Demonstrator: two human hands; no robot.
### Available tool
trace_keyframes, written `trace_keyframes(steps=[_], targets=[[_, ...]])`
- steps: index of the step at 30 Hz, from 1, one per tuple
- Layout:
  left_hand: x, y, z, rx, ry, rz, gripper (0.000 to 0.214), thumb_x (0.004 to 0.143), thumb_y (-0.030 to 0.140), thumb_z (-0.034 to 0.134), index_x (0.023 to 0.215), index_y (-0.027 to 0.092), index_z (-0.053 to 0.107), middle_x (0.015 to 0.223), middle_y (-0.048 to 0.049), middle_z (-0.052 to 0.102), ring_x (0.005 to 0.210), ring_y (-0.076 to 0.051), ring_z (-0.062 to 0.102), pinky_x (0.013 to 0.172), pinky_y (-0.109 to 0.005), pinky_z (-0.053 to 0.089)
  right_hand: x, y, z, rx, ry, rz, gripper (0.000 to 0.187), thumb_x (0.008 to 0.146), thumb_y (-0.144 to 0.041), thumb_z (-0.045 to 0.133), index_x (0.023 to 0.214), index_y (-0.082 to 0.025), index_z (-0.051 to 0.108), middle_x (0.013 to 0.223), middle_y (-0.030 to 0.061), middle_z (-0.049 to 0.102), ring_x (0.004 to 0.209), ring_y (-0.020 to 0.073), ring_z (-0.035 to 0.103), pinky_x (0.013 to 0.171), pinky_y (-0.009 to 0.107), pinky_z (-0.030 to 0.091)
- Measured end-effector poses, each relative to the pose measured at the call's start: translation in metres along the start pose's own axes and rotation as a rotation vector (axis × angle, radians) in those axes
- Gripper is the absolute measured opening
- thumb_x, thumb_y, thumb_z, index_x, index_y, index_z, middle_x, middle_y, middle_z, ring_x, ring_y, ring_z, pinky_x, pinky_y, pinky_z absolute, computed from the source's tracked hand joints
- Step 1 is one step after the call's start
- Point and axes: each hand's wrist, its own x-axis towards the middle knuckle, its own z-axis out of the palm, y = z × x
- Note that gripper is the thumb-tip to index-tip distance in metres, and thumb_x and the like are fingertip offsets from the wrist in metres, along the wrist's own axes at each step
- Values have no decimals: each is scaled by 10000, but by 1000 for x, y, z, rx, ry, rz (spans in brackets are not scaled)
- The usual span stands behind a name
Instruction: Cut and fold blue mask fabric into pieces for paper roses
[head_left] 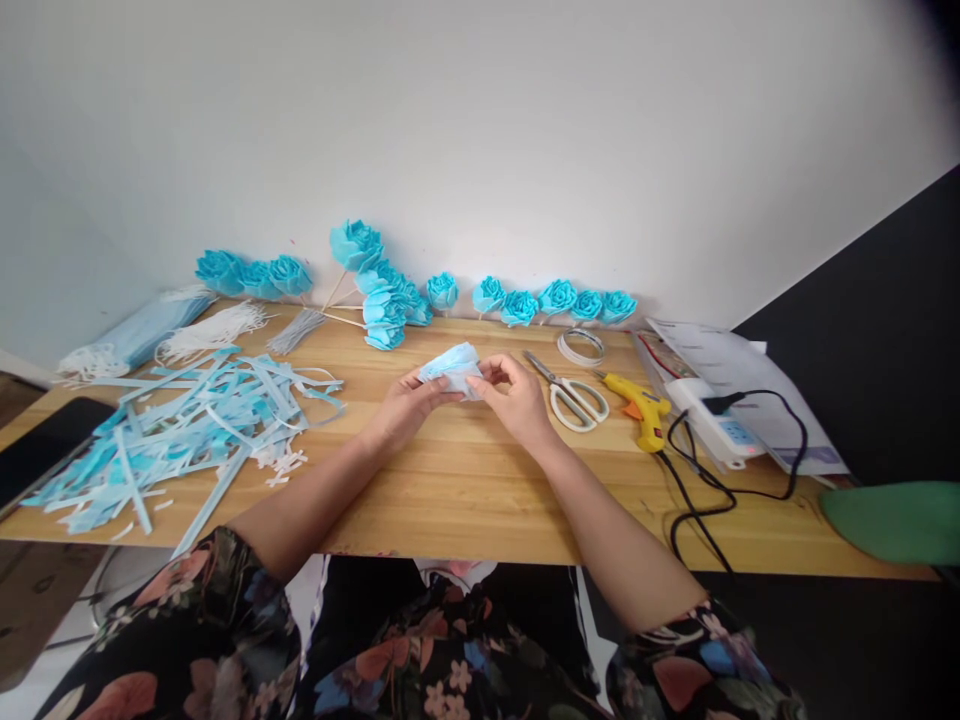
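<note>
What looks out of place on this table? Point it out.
The blue strips lie in a loose tangle on the left of the table, one poking past its front edge, unlike the flowers lined up along the wall.

2 hands (401,410), 1 scissors (570,399), 1 glue gun (637,402), 1 phone (56,440), over 10 flowers (558,297)

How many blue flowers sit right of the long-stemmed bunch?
6, left to right along the wall: first flower beside the bunch; close-set second and third; then fourth, fifth and sixth grouped at right. Others could be hidden behind.
</note>
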Motion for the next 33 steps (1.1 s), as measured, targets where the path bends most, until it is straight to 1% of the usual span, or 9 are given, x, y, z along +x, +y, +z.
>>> trace_keyframes(steps=[4,10,13,16,19,24,28,31,33], targets=[[0,0,0,-7,-20,-28,315,663,288,868,915,131,762,945,-83,774,892,-211,717,881,-371,565,0,-1,0,-47,27,-86,111,807,-323,672,789,-242,598,863,33,673,846,206,617,757,343,518],[0,0,0,-27,-27,-33,331,652,282,883,925,137,762,972,-77,769,902,-204,707,851,-342,569,-1,-4,0,-66,37,-81,66,806,-278,655,799,-241,601,829,23,692,801,196,624,797,353,503],[1,0,-1,-23,-45,-33,373,706,374,847,973,131,756,1038,-106,763,953,-230,706,846,-347,576,-1,-6,0,-58,26,-53,72,803,-290,647,803,-241,594,818,16,697,796,192,637,807,343,506],[3,0,-3,-16,-66,-45,472,776,507,761,1050,123,740,1124,-146,742,1008,-268,701,830,-357,583,-1,-7,0,-42,20,-19,97,809,-317,645,821,-242,585,823,15,702,785,189,653,786,326,513],[4,0,-5,-11,-62,-57,519,802,553,716,1089,121,731,1155,-159,731,1021,-277,698,803,-344,584,-2,-6,-1,-27,23,-5,122,820,-339,646,840,-238,580,822,17,704,772,191,667,760,319,509],[3,-1,-4,-4,-67,-38,500,734,519,797,1041,127,748,1070,-136,753,947,-254,702,784,-344,578,-3,-6,-1,-23,17,14,131,826,-346,638,840,-234,572,796,11,698,743,184,666,716,301,491],[2,-3,-3,81,-31,28,450,650,383,887,1003,138,752,1015,-96,764,906,-224,692,790,-341,560,-3,-6,0,-40,22,20,148,828,-362,635,828,-228,572,790,7,695,737,177,651,706,296,486],[4,-6,-5,167,-5,83,408,678,361,868,1000,135,758,998,-84,767,881,-209,689,796,-339,549,-2,-2,2,-66,43,-13,134,812,-333,649,874,-225,600,871,24,711,797,188,647,756,319,493],[5,-7,-7,188,-1,100,414,701,384,849,1021,137,759,1001,-87,767,883,-216,692,798,-347,547,-1,1,2,-77,56,-38,193,799,-307,662,971,-227,626,961,41,719,869,204,647,796,340,498]])
